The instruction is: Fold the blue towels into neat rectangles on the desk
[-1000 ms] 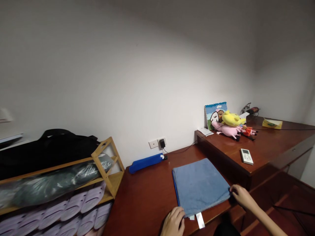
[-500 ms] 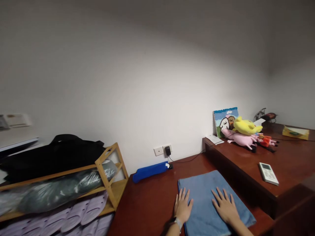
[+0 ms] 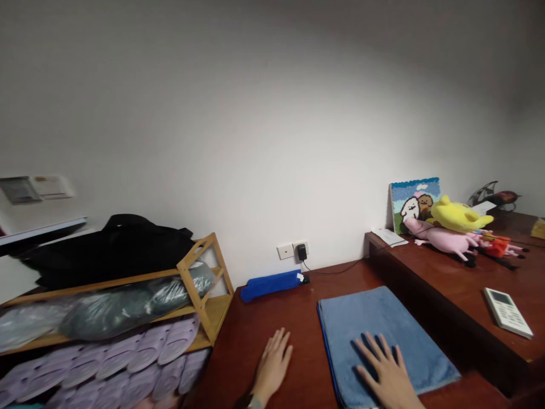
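Note:
A folded blue towel point(image 3: 385, 335) lies flat on the dark red wooden surface point(image 3: 306, 318). My right hand point(image 3: 385, 372) rests on the towel's near part, fingers spread and flat. My left hand point(image 3: 272, 366) lies open on the bare wood just left of the towel, apart from it. Neither hand holds anything.
A bamboo rack point(image 3: 200, 295) at the left carries a black bag point(image 3: 114, 247), wrapped bundles and rows of lilac slippers point(image 3: 128, 363). A blue roll point(image 3: 270, 284) lies by the wall socket point(image 3: 293, 250). The raised step at the right bears plush toys point(image 3: 453, 227), a picture point(image 3: 415, 201) and a remote point(image 3: 506, 311).
The view has swung left. My left hand has slid off the towel onto the bare wood. My right hand still lies flat on the towel, spread as before.

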Available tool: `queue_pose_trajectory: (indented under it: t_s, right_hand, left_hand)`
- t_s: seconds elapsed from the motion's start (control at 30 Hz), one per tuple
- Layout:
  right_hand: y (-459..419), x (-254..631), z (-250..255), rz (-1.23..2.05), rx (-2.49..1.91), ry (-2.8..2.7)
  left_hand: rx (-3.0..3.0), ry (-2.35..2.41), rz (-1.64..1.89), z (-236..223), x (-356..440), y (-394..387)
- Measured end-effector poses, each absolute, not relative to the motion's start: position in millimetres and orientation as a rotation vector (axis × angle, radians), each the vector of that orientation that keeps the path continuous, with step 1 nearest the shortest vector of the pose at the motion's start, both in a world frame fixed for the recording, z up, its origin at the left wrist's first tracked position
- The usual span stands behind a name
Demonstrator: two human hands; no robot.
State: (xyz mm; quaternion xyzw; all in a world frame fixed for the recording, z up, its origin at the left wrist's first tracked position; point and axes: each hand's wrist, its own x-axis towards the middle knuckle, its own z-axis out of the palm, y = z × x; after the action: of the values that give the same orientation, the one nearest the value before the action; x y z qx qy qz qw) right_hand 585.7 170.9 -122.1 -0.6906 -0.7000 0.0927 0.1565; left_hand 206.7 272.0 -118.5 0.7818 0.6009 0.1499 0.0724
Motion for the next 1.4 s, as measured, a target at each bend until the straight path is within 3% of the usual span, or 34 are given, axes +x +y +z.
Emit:
queue_pose_trajectory:
  t_s: [0.13,0.23,0.87,1.17,1.4]
  right_hand:
    - [159.6,561.0,-133.5,0.327,-1.896,-2.060]
    - [171.0,559.2,-132.8,0.285,-1.917,-2.054]
    - [346.1,609.4,-129.6,0.105,-1.998,-2.169]
    - [374.6,618.2,-131.8,0.157,-2.056,-2.180]
    - [381.3,610.9,-98.2,0.330,-2.203,-2.257]
  left_hand:
    - [2.324,2.140,0.356,-133.0,100.3,265.1]
    - [2.348,2.156,0.370,-139.7,70.5,263.4]
    - [2.328,2.129,0.538,-147.4,71.1,260.5]
    - [2.269,2.104,0.527,-137.5,77.1,251.4]
    - [2.276,2.147,0.528,-139.8,80.5,247.2]
